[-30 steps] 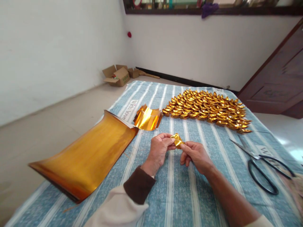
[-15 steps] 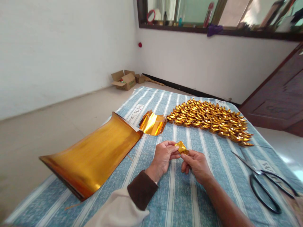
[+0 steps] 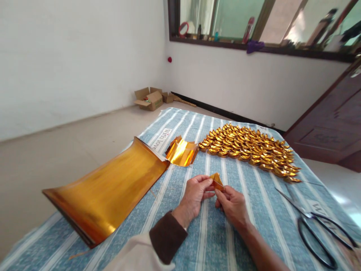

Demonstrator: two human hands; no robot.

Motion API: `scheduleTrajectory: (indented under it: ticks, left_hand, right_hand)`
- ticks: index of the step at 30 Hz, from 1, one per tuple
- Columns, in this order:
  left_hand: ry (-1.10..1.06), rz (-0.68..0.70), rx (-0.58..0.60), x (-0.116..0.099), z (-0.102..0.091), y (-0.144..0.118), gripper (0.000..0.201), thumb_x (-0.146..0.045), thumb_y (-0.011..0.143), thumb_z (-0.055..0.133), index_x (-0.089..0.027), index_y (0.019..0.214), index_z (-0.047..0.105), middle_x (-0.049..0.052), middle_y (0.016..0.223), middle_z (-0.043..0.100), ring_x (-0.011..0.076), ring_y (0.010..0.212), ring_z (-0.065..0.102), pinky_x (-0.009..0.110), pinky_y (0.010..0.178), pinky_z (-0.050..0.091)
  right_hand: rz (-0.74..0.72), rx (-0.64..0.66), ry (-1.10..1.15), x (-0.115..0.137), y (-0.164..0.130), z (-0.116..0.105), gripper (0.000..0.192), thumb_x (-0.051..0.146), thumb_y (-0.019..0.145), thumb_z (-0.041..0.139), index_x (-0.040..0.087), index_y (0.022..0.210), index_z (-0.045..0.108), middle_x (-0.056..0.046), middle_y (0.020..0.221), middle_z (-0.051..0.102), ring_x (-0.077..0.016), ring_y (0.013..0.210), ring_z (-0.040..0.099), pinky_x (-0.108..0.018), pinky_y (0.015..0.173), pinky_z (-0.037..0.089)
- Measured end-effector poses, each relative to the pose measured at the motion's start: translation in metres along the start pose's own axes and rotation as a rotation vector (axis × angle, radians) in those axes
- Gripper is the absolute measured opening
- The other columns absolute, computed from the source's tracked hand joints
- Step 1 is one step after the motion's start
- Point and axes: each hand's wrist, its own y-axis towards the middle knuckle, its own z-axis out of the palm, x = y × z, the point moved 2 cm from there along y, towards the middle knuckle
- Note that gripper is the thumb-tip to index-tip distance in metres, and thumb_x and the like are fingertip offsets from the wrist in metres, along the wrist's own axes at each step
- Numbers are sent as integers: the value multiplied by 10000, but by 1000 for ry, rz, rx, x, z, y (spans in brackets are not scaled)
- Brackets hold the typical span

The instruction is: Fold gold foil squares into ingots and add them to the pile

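A small folded piece of gold foil paper (image 3: pixel 217 181) is pinched between both hands above the striped cloth. My left hand (image 3: pixel 196 194) grips its left edge with thumb and fingers. From the right, my right hand (image 3: pixel 231 205) pinches its lower right corner. Beyond the hands lies a small stack of cut gold foil paper (image 3: pixel 182 151). To the left rests a large stack of gold foil sheets (image 3: pixel 109 192), curled at its edges. Rows of folded gold foil ingots (image 3: pixel 245 145) cover the far right of the table.
Black-handled scissors (image 3: pixel 307 215) lie partly open on the right of the blue and white striped tablecloth (image 3: pixel 210 233). Open cardboard boxes (image 3: pixel 149 99) stand on the floor past the table's far left corner. A dark red door (image 3: pixel 327 120) is at the right.
The foil piece between my fingers now shows a pointed, triangular shape with a folded lower edge, where it looked flatter before. Both hands stay close together. The camera view has tilted slightly.
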Motion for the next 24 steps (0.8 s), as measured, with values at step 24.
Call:
scheduleTrajectory:
  ticks: [24]
  left_hand:
    - [-126, -45, 137, 3, 0, -1, 243, -282, 621, 830, -129, 716, 666, 57, 787, 685, 156, 730, 648, 240, 650, 509]
  right_hand:
    - [-136, -36, -124, 6, -4, 0, 280, 464, 817, 549, 226, 681, 603, 33, 441, 517, -131, 387, 446, -257, 422, 347]
